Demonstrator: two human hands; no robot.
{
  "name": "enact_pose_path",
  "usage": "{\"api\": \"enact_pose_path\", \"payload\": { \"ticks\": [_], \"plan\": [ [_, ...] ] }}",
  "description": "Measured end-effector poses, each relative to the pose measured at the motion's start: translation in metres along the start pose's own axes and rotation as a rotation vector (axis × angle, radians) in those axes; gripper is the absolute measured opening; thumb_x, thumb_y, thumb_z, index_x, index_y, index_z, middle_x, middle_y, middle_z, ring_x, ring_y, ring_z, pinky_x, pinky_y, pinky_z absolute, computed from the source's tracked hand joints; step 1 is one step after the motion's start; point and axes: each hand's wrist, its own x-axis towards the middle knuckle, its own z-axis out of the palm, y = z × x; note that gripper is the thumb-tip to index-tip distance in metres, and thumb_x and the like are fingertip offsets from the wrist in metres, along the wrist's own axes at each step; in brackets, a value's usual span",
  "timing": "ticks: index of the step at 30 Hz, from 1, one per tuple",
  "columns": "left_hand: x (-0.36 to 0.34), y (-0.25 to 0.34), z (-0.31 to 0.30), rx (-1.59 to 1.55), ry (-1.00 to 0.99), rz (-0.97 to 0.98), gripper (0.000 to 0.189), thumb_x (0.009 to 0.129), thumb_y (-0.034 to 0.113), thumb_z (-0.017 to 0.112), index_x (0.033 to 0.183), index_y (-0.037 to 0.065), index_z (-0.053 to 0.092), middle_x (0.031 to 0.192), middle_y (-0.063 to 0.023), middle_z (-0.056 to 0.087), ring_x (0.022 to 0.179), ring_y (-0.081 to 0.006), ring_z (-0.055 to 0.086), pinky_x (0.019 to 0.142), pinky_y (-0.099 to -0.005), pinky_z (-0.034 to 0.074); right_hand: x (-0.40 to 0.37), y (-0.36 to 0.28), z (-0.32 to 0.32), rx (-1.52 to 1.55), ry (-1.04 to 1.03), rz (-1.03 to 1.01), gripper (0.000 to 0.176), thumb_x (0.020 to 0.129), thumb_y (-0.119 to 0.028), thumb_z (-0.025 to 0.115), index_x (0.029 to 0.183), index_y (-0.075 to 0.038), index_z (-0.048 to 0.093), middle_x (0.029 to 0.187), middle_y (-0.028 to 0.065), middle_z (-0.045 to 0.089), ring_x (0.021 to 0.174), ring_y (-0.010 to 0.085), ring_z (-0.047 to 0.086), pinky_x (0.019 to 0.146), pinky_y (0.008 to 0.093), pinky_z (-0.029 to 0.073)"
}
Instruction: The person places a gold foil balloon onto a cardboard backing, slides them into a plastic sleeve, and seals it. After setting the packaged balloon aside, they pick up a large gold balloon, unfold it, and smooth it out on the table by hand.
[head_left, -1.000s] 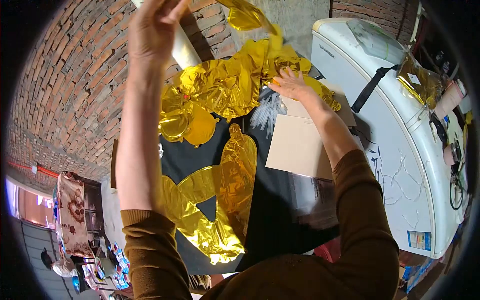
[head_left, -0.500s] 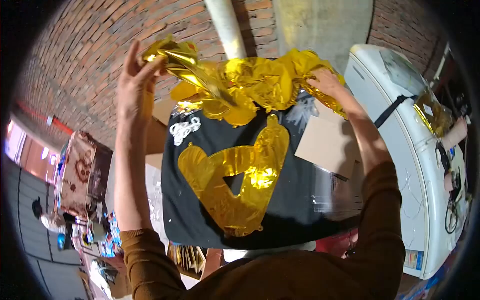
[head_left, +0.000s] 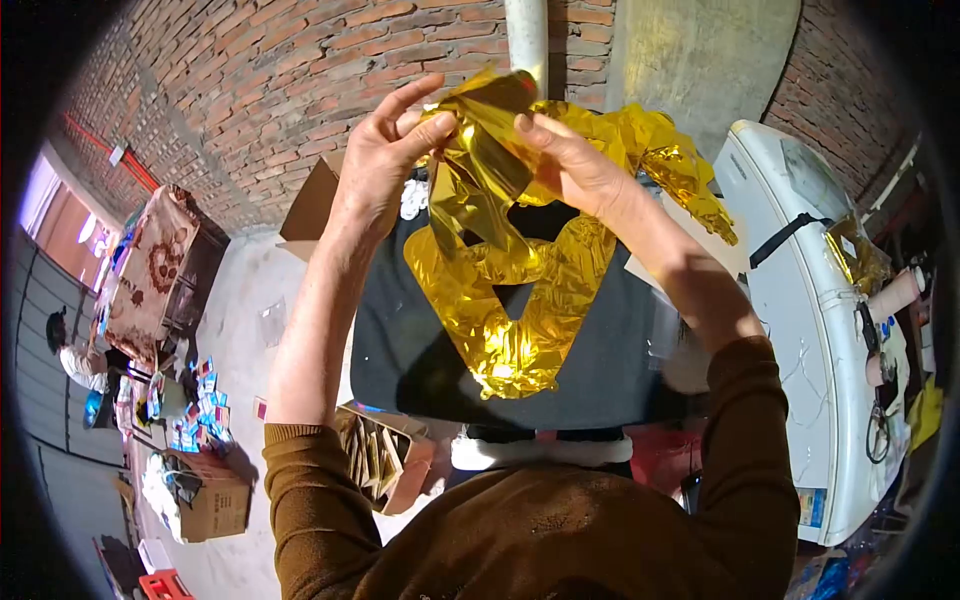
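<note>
Gold foil balloon (head_left: 478, 190) raised in both hands.
The left hand (head_left: 380, 170) and right hand (head_left: 575, 170) pinch its top edge, fingers (head_left: 432, 128) closed on the foil, above a black surface (head_left: 400, 350) where a flat foil shape (head_left: 525, 320) lies; a white freezer (head_left: 810, 330) stands to the right.

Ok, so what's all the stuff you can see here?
gold foil piece: one, shiny gold, held up between both hands
gold foil shape: one, gold, flat on the table
gold foil pile: one heap, gold, table's far side
table: one, black top, in front of the person
freezer: one, white, right
pipe: one, white, against the brick wall
open box: one, cardboard, holding packets, below the table's near edge
other person: one, far left
left hand: raised, gripping the gold foil piece
right hand: raised, gripping it too
</note>
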Motion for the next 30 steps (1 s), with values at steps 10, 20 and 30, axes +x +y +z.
{"api": "enact_pose_path", "payload": {
  "ticks": [10,20,30],
  "plan": [
    [-0.044,0.034,-0.019,0.128,-0.123,-0.131,0.045,0.094,0.030,0.079,0.124,-0.001,0.068,0.093,-0.0003,0.071,0.084,-0.0081,0.063,0.078,-0.0227,0.048,0.002,-0.063,0.074,-0.723,-0.024,-0.383,0.037,0.099,-0.035,0.073,0.116,-0.002,0.074,0.098,-0.0025,0.073,0.087,0.0040,0.063,0.077,0.0223,0.053],
    [-0.057,0.000,-0.039,0.343,-0.416,-0.455,0.023,0.099,0.033,0.071,0.098,0.010,0.070,0.071,0.0076,0.059,0.052,-0.0009,0.045,0.045,-0.0202,0.033,0.004,-0.094,0.060,-0.828,0.293,-0.414,0.049,0.100,-0.051,0.064,0.110,-0.004,0.073,0.103,0.0043,0.073,0.094,0.0107,0.066,0.087,0.0277,0.052],
    [-0.075,-0.051,-0.008,0.143,-0.570,-0.743,0.037,0.097,0.034,0.074,0.115,0.001,0.070,0.095,-0.0034,0.073,0.048,-0.0054,0.053,0.043,-0.0225,0.044,-0.006,-0.104,0.049,-0.501,0.365,-0.163,0.032,0.101,-0.037,0.070,0.083,-0.010,0.070,0.073,-0.0059,0.062,0.058,0.0044,0.051,0.053,0.0222,0.038]
  ]
}}
